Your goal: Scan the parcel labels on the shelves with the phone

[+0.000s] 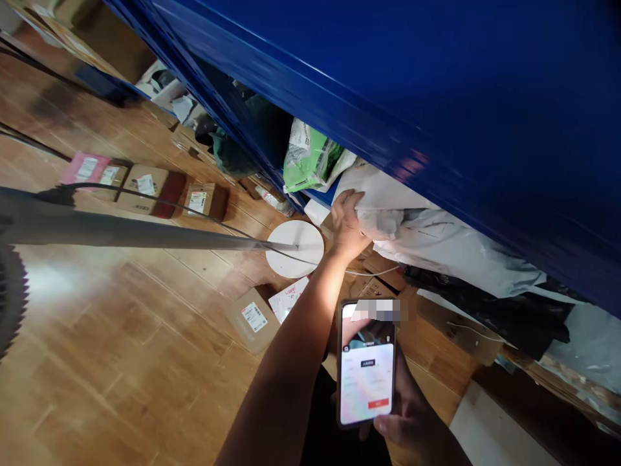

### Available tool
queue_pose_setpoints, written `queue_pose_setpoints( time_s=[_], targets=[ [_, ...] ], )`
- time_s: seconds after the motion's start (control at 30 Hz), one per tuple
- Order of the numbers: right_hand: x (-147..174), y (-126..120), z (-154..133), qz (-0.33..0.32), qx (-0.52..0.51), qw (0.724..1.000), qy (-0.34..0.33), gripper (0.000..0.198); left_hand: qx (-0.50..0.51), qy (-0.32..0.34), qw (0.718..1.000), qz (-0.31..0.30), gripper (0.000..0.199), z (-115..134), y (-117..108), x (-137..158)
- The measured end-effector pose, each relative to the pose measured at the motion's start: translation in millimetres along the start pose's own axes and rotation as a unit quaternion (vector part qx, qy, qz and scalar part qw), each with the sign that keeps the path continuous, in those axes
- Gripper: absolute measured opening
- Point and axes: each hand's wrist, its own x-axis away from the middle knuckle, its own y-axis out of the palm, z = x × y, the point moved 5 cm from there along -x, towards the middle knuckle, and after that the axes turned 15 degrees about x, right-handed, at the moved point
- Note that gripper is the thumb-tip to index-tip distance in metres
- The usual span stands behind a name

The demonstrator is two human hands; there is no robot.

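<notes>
My left hand reaches up to the shelf, its fingers curled over the end of a white parcel bag. More white plastic parcel bags lie behind and beside it. Left of my fingers rests a green and white parcel bag. My right hand is closed around a smartphone, thumb at its lower edge. Its lit screen faces me, with a camera picture on top, a white form below and a red button. The phone hides part of the right fingers.
A blue metal shelf spans the upper right. Labelled cardboard boxes stand on the wooden floor. A grey pole on a round white base crosses the left, with a cable along it. Black bags hang at the shelf's right.
</notes>
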Motion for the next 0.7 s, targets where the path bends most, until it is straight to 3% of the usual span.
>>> queue_pose_setpoints(
  time_s=[0.1,0.17,0.3,0.4,0.5,0.57,0.7],
  targets=[
    [-4.3,-1.9,-3.5,0.009,-0.025,1.0,-0.014,0.096,-0.029,-0.046,0.997,-0.051,0.098,-6.7,0.4,8.7],
    [-7.3,-2.3,-11.3,0.015,-0.036,0.999,-0.026,0.096,-0.04,-0.066,0.994,-0.073,0.094,-2.9,-10.4,12.3],
    [-8.5,-3.6,-34.8,0.028,-0.045,0.997,-0.064,0.087,-0.018,-0.062,0.998,0.019,0.067,13.8,-35.9,-9.2],
    [-3.5,-5.0,-52.1,0.047,-0.039,0.995,-0.082,0.088,-0.023,-0.086,0.994,0.068,0.053,12.0,-27.4,-45.0],
    [5.7,-8.6,-62.1,0.075,-0.028,0.994,-0.074,0.089,-0.061,-0.154,0.981,0.105,0.026,-1.2,-14.0,-74.3],
    [12.0,-13.0,-63.2,0.085,-0.022,0.994,-0.057,0.09,-0.064,-0.14,0.985,0.073,0.021,-3.8,-7.9,-83.3],
    [16.2,-24.7,-57.4,0.089,-0.011,0.996,-0.023,0.099,-0.021,-0.022,0.999,-0.02,0.027,6.1,-12.0,-67.4]
  ],
)
